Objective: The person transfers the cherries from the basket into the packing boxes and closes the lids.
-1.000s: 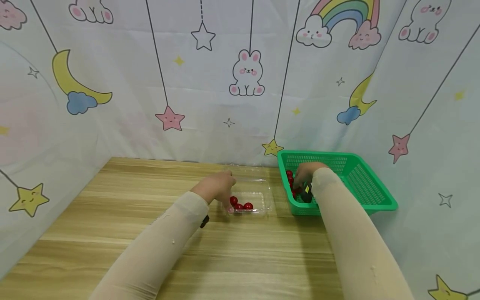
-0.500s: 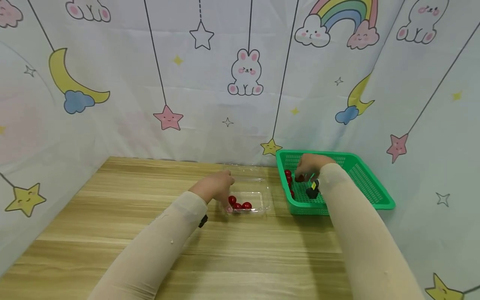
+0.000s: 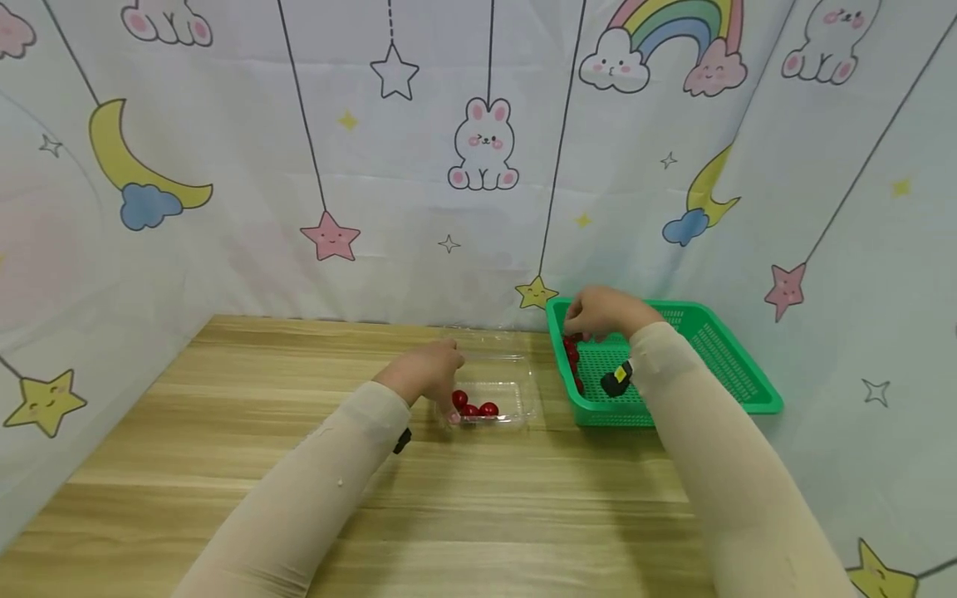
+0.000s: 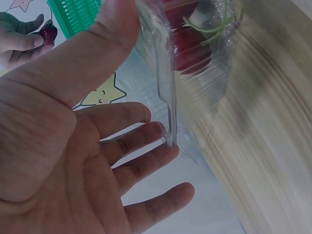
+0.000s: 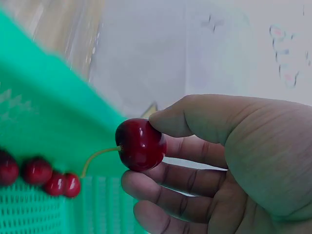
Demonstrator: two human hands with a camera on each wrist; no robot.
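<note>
In the right wrist view my right hand [image 5: 195, 161] pinches a dark red cherry [image 5: 141, 146] by its side, its stem pointing away from the fingers. The head view places that hand [image 3: 609, 311] above the left end of a green basket [image 3: 673, 409]. Several more cherries [image 5: 36, 171] lie along the basket's side. My left hand [image 3: 426, 372] holds a clear plastic box [image 3: 504, 397] from its left side, thumb at the near corner. Fingertips meet the box's edge [image 4: 168, 107] in the left wrist view. Three cherries [image 3: 488, 409] show inside.
The box's clear lid [image 3: 489, 342] stands open toward the back. Under everything is a wooden table [image 3: 299, 399], backed by a cartoon-printed cloth [image 3: 419, 282]. A black camera [image 3: 616, 380] on the right wrist hangs over the basket's floor.
My right hand has lifted from the cherries at the basket's left side, moving up and back with a cherry. My left hand stays on the box.
</note>
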